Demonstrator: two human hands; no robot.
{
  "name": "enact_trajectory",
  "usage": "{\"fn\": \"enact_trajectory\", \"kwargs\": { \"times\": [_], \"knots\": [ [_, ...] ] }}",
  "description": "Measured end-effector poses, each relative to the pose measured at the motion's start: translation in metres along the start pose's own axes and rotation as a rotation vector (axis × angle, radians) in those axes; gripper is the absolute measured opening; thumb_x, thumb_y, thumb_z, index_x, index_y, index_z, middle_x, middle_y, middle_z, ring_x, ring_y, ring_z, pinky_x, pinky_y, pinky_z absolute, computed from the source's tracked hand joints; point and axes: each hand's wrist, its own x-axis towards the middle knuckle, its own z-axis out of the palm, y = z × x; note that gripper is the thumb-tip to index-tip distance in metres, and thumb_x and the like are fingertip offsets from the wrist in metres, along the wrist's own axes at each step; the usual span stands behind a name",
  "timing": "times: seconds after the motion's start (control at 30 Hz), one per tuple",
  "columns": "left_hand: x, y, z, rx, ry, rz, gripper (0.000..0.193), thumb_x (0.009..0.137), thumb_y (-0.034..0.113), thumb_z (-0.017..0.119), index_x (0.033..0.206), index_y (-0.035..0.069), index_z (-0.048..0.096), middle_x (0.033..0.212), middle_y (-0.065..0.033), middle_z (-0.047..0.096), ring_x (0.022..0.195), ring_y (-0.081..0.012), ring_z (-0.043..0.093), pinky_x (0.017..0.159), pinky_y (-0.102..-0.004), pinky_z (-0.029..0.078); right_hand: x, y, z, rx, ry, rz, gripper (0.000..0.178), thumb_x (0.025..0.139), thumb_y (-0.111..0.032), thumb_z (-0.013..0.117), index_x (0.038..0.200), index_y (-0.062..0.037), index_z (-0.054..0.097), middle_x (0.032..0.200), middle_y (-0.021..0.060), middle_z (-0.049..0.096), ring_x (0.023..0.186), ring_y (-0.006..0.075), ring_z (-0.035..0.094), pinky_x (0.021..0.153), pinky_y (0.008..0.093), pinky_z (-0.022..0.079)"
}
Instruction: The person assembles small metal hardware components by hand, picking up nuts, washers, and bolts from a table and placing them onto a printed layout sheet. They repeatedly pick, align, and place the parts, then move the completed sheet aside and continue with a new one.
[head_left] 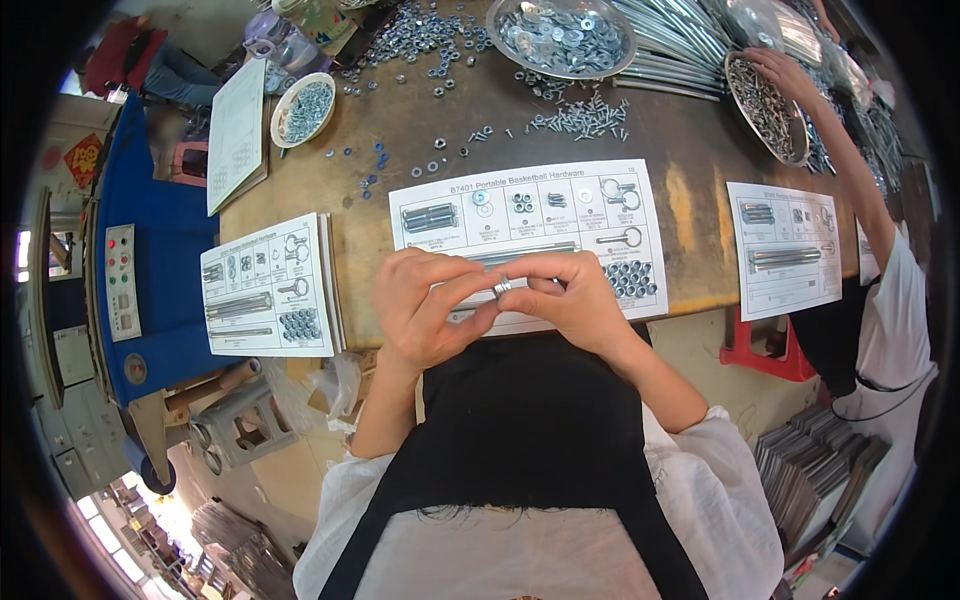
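Observation:
Above the near edge of the table, my left hand [425, 310] and my right hand [570, 300] meet with their fingertips pinched together. Between them is a small stack of silvery metal washers [502, 287], gripped from both sides; its rings are too small to count. Under my hands lies a white printed hardware card [625, 205] with pictures of bolts, nuts, washers and pins. My hands cover its lower middle part.
Bowls of washers [560, 40] and small hardware [303, 110] stand beyond the card. Loose screws [590, 118], nuts [415, 40] and long metal rods [680, 50] lie about. Card stacks [270, 290] sit left. At right, a co-worker's hand [785, 75] reaches into a bowl [800, 148].

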Motion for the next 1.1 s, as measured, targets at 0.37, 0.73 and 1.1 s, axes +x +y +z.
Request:
{"fn": "enact_trajectory", "kwargs": {
  "times": [0.37,0.73,1.1],
  "knots": [
    [-0.011,-0.063,0.043,0.095,-0.324,-0.305,0.024,0.076,0.012,0.076,0.099,0.010,0.070,0.098,-0.0042,0.064,0.092,-0.0197,0.062,0.086,-0.0351,0.045,-0.001,0.010,-0.007,0.173,-0.068,0.120,0.020,0.088,-0.004,0.068,0.106,-0.0038,0.078,0.060,-0.0109,0.043,0.056,0.0004,0.031,0.052,0.0203,0.026],
    [-0.027,-0.072,0.054,0.320,-0.416,-0.113,0.013,0.078,0.018,0.076,0.088,0.012,0.070,0.093,-0.0029,0.059,0.088,-0.0215,0.058,0.083,-0.0375,0.040,-0.015,0.028,-0.053,0.432,0.031,0.144,0.029,0.098,-0.024,0.065,0.107,0.0025,0.069,0.062,-0.0094,0.043,0.049,0.0013,0.024,0.045,0.0206,0.017],
    [-0.043,-0.070,0.058,0.327,-0.348,-0.158,0.012,0.085,0.017,0.074,0.096,0.016,0.078,0.089,-0.0008,0.059,0.085,-0.0213,0.057,0.078,-0.0358,0.041,-0.005,0.043,-0.072,0.957,-0.115,0.175,0.027,0.099,-0.019,0.038,0.076,-0.0076,0.047,0.063,-0.0066,0.033,0.048,0.0023,0.024,0.041,0.0198,0.020]
  ]
}}
